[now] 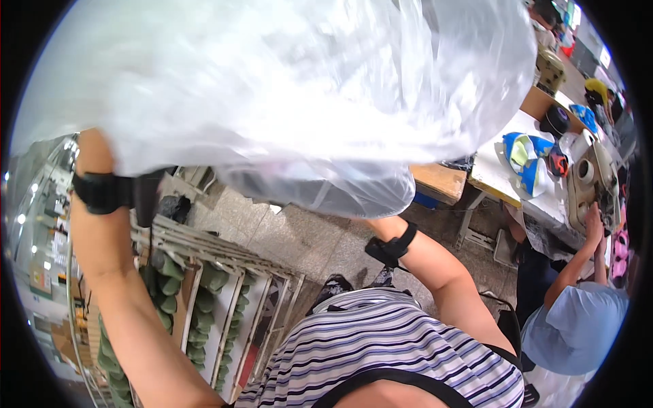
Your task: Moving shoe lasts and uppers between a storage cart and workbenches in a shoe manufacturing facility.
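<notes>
Nearest me, my striped shirt (381,340). My left hand (95,153) and right hand (381,221) reach up into a crinkly, translucent plastic bag (272,88) overhead, spread wide across; I cannot tell either grip. Below left, a slatted rack (204,285) holds green pieces (163,272). Farther right, a person in blue (578,326).

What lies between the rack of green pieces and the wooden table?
In the head view, bare tiled floor lies between the rack and the wooden table.
</notes>
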A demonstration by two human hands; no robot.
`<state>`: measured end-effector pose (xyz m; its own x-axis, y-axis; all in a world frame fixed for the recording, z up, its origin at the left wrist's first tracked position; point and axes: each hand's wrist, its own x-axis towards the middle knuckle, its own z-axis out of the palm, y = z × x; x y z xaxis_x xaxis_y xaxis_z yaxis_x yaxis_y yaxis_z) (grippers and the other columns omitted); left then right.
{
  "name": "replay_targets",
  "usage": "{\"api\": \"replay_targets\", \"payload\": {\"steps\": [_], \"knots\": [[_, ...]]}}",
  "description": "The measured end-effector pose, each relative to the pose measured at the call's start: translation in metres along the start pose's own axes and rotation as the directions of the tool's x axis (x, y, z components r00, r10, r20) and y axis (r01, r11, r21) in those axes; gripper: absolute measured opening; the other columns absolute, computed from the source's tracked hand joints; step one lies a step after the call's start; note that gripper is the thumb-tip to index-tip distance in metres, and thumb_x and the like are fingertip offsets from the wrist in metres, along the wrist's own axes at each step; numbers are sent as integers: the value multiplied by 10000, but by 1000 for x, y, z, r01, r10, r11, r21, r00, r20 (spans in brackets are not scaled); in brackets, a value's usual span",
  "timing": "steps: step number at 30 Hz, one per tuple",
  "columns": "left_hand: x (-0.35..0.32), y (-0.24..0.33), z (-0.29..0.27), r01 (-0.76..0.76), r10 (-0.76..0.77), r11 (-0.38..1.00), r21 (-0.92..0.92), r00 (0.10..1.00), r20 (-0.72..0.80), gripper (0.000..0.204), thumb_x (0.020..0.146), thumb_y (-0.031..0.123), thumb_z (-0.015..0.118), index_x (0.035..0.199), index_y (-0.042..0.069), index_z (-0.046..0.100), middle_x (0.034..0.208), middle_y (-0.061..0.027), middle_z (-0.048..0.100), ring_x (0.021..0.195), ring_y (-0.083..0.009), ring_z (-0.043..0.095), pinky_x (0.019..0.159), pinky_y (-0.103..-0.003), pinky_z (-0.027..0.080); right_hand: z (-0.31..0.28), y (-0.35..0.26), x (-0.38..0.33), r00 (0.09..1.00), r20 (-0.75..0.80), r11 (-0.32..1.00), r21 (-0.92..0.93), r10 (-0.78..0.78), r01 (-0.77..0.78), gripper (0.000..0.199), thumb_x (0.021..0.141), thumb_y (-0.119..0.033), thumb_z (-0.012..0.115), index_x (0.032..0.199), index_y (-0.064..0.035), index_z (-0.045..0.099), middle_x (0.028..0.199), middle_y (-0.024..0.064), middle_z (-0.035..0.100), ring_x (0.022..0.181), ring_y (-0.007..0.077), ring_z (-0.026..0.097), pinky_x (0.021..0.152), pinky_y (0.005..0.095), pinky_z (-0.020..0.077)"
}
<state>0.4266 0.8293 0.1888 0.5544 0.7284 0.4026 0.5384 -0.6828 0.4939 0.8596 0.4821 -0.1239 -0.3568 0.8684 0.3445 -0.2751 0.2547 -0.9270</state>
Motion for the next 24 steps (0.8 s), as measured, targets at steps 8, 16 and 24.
{"api": "replay_targets", "payload": {"steps": [8,16,24], "knots": [[47,169,310,-161,203,968,-195,953,223,407,843,160,558,1229,42,512,1144,-183,589,1077,-360,548,931,-407,430,-116,48,-132,708,-528,872,404,470,-278,640,894,-369,600,1388,-31,375,1398,161,424,1230,313,465,1012,418,413],[67,165,382,-273,415,874,-403,849,325,413,835,159,566,1226,33,516,1135,-189,591,1060,-365,555,921,-405,435,-150,41,-95,657,-601,746,660,456,85,520,912,-362,531,1323,-49,465,1311,128,528,1177,234,521,883,410,504],[159,180,493,-282,582,746,-604,718,383,420,827,158,574,1222,24,521,1125,-195,592,1043,-371,561,912,-404,441,-213,93,-77,490,-815,950,288,308,-119,515,902,-354,539,1313,-49,478,1304,133,534,1177,243,522,898,416,492]]}}
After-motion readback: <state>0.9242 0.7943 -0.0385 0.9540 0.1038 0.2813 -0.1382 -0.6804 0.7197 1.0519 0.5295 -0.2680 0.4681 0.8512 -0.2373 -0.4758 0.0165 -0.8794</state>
